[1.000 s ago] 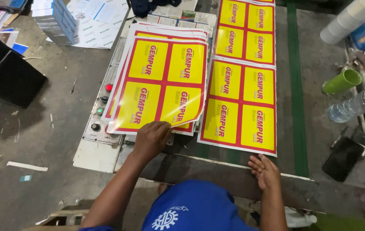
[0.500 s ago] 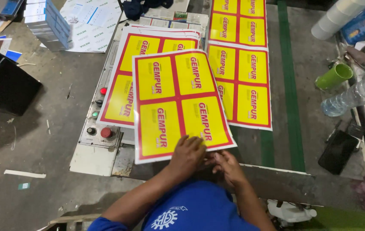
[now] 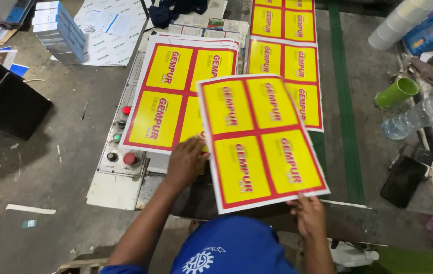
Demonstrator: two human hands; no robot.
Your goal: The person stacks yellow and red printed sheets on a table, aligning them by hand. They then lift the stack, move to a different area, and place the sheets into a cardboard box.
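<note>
Yellow-and-red glossy printed sheet [image 3: 259, 139], four panels to a page, hangs tilted in the air over the machine bed, pinched at its near corner by the right hand [image 3: 308, 215]. The left hand [image 3: 186, 162] rests fingers-down on the near edge of the stack of matching sheets [image 3: 175, 96], holding nothing. Two more matching sheets [image 3: 285, 56] already lie in a row on the grey feed table [image 3: 379, 127]; the stack looks several sheets deep. The lifted sheet hides part of that row; the right thumb is out of sight beneath it.
</note>
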